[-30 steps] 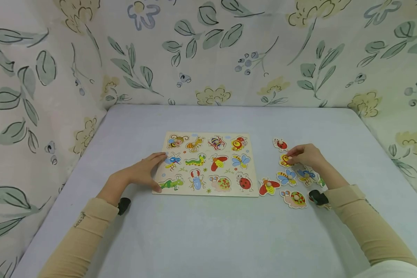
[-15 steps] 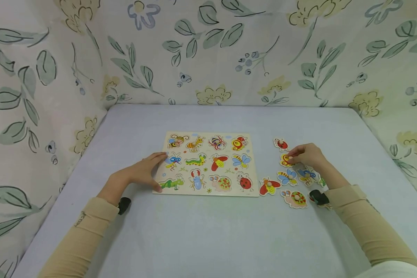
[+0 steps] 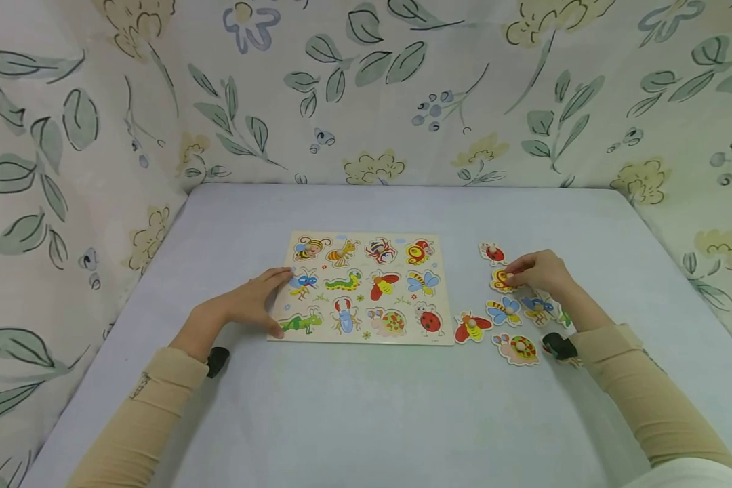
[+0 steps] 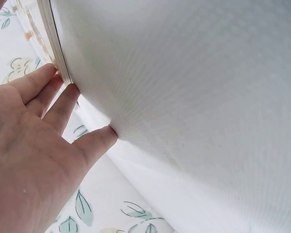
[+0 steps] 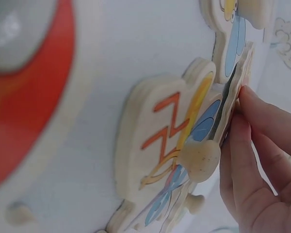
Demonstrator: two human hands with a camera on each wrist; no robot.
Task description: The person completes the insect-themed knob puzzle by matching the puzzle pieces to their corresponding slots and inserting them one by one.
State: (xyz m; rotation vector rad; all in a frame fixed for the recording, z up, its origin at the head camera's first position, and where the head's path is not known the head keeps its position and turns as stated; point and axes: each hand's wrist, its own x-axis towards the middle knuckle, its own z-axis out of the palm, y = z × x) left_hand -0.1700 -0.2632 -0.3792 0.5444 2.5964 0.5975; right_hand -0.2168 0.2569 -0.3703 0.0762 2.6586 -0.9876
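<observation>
At the left side of the insect puzzle board (image 3: 402,339), my left hand (image 3: 253,298) has its fingers spread. In the left wrist view its fingertips touch the board's edge (image 4: 59,51), while the thumb presses the white tabletop. My right hand (image 3: 539,271) pinches a yellow-and-red butterfly puzzle piece (image 3: 499,280) to the right of the board. Seen from the right wrist, this thin wooden piece (image 5: 233,94) stands tilted, edge-on between thumb and fingers. Just beside it lies a blue-and-yellow mosquito piece (image 5: 157,124) with a wooden knob.
Loose knobbed pieces lie around my right hand: a ladybug (image 3: 493,253), a dragonfly (image 3: 503,312), a red-winged firefly (image 3: 472,328) and a snail (image 3: 516,350). My right wrist and its black camera (image 3: 559,346) partly cover others. A floral curtain (image 3: 366,102) hangs behind the table.
</observation>
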